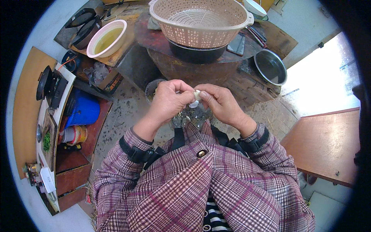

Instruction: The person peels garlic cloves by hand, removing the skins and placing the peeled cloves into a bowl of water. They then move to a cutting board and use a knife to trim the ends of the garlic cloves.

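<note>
Between the fingertips of both hands is a small whitish piece (pixel 197 95), with a thin pale flap (pixel 194 104) hanging below it; it looks like a peeled garlic clove, though its kind is hard to tell. My left hand (pixel 174 97) pinches it from the left with thumb and forefinger. From the right, my right hand (pixel 218 100) grips it the same way. Behind my left hand, partly hidden, a bucket (pixel 151 87) stands on the floor with pale contents. Small pale scraps (pixel 188 118) lie on the dark-stained floor below the hands.
Ahead, a beige plastic colander (pixel 203 36) sits over a dark pot (pixel 197 53) on a round table, beside a phone (pixel 236 43). A metal basin (pixel 270 66) stands right; a pink-rimmed basin (pixel 106 39) of yellowish liquid, left. Chopped greens (pixel 46 141) lie on a board, above a blue bucket (pixel 85 108).
</note>
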Demonstrator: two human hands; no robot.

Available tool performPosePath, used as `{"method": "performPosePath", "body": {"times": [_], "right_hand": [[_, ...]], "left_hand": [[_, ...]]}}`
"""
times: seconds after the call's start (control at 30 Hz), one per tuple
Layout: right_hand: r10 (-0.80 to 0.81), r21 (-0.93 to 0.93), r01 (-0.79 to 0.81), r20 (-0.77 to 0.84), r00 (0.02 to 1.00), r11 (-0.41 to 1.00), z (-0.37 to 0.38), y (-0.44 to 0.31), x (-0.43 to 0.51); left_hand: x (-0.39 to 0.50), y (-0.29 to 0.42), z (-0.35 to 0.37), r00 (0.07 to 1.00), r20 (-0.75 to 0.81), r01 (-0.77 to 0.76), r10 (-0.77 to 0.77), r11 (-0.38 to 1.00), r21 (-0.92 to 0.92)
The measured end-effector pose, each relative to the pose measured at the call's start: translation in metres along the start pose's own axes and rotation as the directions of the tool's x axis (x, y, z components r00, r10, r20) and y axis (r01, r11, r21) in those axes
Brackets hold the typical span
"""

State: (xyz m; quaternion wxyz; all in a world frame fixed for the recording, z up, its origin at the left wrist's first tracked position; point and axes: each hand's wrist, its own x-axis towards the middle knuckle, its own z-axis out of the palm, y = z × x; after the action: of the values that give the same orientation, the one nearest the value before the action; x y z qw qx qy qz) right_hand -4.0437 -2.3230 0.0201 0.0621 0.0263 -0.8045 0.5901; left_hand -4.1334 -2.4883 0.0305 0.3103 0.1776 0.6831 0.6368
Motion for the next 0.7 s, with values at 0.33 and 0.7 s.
{"method": "performPosePath", "body": {"times": [0.33, 0.7], "right_hand": [[-0.017, -0.019, 0.017, -0.017, 1.000, 1.000, 0.003, 0.000, -0.004], [0.277, 0.695, -0.291, 0.137, 0.951, 0.657, -0.003, 0.014, 0.000]], "left_hand": [[0.000, -0.006, 0.002, 1.000, -0.008, -0.023, 0.023, 0.999, 0.038], [-0.004, -0.012, 0.006, 0.988, 0.104, -0.127, 0.117, 0.987, 0.099]]}}
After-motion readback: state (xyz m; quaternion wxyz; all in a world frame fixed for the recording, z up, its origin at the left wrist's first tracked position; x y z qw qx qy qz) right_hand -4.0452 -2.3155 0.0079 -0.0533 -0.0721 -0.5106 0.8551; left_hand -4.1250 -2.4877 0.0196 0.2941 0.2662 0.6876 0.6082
